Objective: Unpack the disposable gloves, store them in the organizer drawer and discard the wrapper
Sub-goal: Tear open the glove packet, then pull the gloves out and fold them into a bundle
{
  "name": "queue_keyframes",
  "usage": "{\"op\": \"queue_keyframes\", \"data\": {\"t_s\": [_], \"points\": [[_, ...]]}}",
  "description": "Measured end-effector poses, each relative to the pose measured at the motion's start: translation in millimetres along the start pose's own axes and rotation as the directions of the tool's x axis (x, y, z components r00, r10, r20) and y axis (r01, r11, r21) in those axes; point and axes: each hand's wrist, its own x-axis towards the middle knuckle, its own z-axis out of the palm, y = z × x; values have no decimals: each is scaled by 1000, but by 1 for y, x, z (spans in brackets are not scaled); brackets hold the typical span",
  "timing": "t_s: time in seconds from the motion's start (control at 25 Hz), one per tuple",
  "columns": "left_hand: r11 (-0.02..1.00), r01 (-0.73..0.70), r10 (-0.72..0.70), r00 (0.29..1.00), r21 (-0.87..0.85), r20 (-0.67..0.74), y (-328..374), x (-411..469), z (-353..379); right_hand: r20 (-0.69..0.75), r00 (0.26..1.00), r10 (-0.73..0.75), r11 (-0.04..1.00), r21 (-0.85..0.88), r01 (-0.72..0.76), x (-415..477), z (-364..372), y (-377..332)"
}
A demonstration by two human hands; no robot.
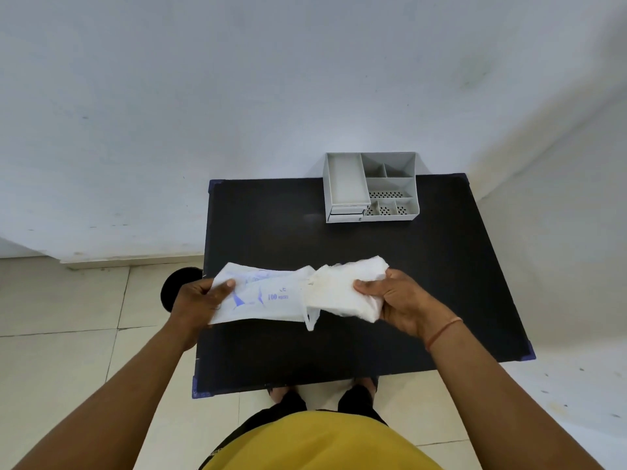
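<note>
My left hand (200, 301) grips the left end of a white wrapper (263, 295) with blue print reading "100". My right hand (397, 300) holds a folded stack of translucent white disposable gloves (342, 288), most of it out of the wrapper's right opening. Both are held just above the near half of the black table (458, 266). A grey organizer (371, 186) stands at the table's far edge, with closed drawers (346, 213) at its lower left front and open compartments on top.
A round black object (176, 283), partly hidden by my left hand, sits on the tiled floor left of the table. A white wall rises behind the table. My feet show under the table's near edge.
</note>
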Motion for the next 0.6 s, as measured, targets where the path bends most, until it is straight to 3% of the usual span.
{"op": "queue_keyframes", "data": {"t_s": [0.12,0.24,0.4,0.48,0.6], "points": [[997,-18,9,992,-69,-124,-13,9,5,-74,997,-22,997,-72,17,-3,-16,-7],[1000,19,-21,990,-15,-142,-35,16,17,-159,982,-99,976,-210,65,-1,-24,-8],[962,200,-183,978,188,-104,-66,31,33,-198,961,-193,927,-356,113,-2,-13,-7],[946,285,-270,957,156,-109,-70,36,38,-221,944,-247,906,-399,144,-1,-6,-3],[938,229,-182,964,261,-193,-67,37,42,-245,918,-313,834,-534,142,3,-1,-1]]}}
